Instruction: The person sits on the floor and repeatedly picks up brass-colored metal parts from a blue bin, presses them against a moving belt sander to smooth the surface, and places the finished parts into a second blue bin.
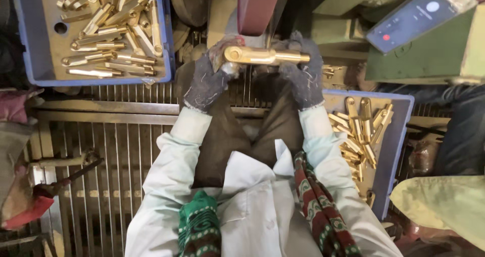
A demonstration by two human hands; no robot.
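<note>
Fingers [222, 60] of both gloved hands grip brass part [265, 55] ends.

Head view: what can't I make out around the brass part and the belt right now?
- Where the brass part meets the belt: hidden behind the part and gloves.
- Left hand and right hand: the fingers wrap behind the part, out of sight.
- Belt: cut off by the top edge.
- Left bin and right bin: lower layers buried under the top pieces.
- Phone: screen too small to read.
</note>
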